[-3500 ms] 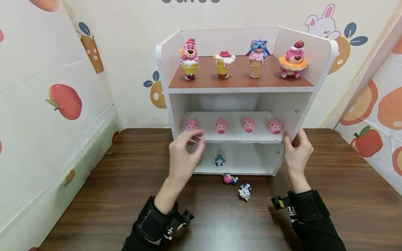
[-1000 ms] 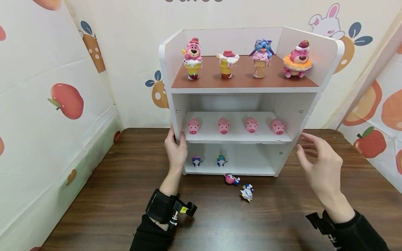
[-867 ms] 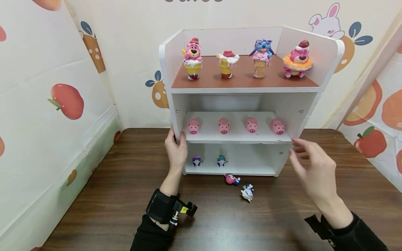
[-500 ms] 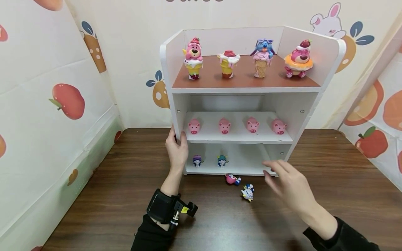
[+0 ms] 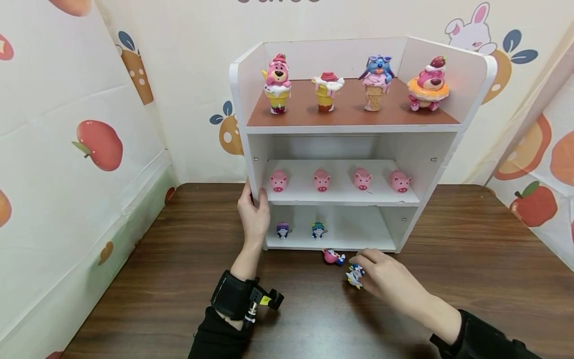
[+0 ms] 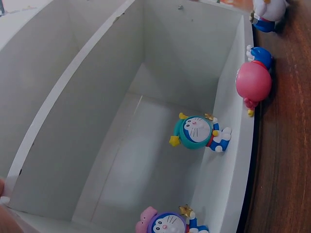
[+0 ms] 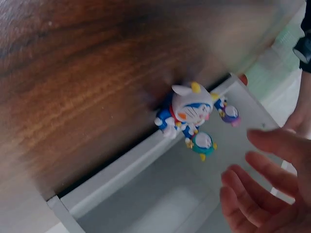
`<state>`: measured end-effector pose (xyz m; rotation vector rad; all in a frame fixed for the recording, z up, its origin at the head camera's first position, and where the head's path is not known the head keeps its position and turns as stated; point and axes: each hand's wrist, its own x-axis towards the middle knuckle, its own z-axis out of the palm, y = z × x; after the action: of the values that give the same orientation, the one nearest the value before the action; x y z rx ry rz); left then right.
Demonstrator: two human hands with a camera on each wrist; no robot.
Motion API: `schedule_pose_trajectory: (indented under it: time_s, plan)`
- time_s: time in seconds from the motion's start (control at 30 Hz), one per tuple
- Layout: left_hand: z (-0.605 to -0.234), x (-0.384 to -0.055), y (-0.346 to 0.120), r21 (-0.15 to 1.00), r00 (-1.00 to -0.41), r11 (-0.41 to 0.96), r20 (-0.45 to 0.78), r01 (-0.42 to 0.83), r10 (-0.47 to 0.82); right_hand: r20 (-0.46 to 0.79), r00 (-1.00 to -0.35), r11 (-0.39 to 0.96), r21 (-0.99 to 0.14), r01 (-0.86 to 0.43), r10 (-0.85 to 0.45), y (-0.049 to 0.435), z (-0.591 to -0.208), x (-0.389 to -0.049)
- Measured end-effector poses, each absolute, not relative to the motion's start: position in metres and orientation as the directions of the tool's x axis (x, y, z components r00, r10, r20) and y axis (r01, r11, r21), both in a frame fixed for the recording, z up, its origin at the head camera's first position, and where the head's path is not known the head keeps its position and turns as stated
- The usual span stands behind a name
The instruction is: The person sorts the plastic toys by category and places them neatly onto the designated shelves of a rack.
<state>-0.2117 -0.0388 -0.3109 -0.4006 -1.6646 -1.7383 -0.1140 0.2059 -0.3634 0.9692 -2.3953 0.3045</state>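
My left hand (image 5: 254,217) grips the left side panel of a small white shelf unit (image 5: 343,203), thumb on the front edge. In the left wrist view only bits of its fingers (image 6: 7,221) show at the left edge. My right hand (image 5: 385,274) is right at a white-capped Doraemon figurine (image 5: 355,276) lying on the table, overlapping its right side. The right wrist view shows the right hand's fingers (image 7: 255,191) spread and relaxed, with the figurine apart from them. Beside it lies a pink-capped Doraemon figurine (image 5: 331,256), close to the shelf's bottom edge.
On the bottom shelf stand purple-capped (image 5: 282,230) and teal-capped (image 5: 318,230) Doraemon figurines. Several pink pig heads (image 5: 322,180) line the middle shelf. Ice-cream figurines (image 5: 374,82) and a bear in an orange ring (image 5: 429,85) stand on top. The wooden table (image 5: 179,279) extends in front.
My right hand has left the shelf's right side and come down left to the white-capped figurine. Earlier, my left hand moved from the lower shelf to the left side panel, where it stays.
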Motion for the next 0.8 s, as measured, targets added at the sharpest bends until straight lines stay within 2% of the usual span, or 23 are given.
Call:
schedule_pose_trajectory:
  time_s: [0.13, 0.37, 0.53, 0.8]
  plan:
    - [-0.311, -0.212, -0.039, 0.746, -0.71, 0.06, 0.653, 0.664, -0.265, 0.482, -0.591, 0.685, 0.027, -0.728, -0.647, 0.203, -0.37, -0.117]
    - [-0.311, -0.212, -0.039, 0.741, -0.706, 0.056, 0.658, 0.669, -0.264, 0.37, -0.623, 0.698, 0.109, -0.708, -0.689, 0.199, -0.38, -0.121]
    - [-0.311, -0.212, -0.039, 0.741, -0.705, 0.063, 0.658, 0.668, -0.265, 0.359, -0.635, 0.714, 0.152, -0.684, -0.684, 0.197, -0.389, -0.124]
    - [-0.311, -0.212, -0.039, 0.742, -0.706, 0.063, 0.657, 0.667, -0.263, 0.346, -0.634, 0.709, 0.16, -0.686, -0.692, 0.195, -0.391, -0.127]
